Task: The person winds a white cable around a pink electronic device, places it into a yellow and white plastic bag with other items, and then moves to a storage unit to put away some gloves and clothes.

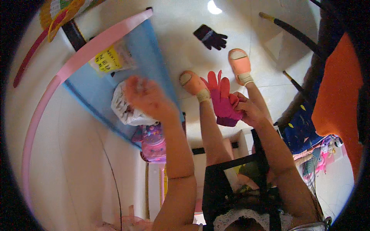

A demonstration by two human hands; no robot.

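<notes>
My right hand (pixel 250 111) pinches a magenta knit glove (pixel 224 104) with coral fingers by its thumb side, and the glove hangs in front of my shins. Blurred, my left hand (pixel 144 95) is raised over a white crumpled cloth or bag (pixel 122 111) on a light blue surface; its fingers look partly bent, and whether anything is between them cannot be told. On the floor past my feet lies a dark knit glove (pixel 211 37) with a grey band.
A clear packet with a yellow label (pixel 107 60) and a pink and purple bag (pixel 153 141) are on the blue surface, which a pink curved rail (pixel 107 34) borders. My feet wear orange slippers (pixel 240 63). Dark legs of furniture (pixel 296 34) and orange cloth (pixel 335 95) stand at right.
</notes>
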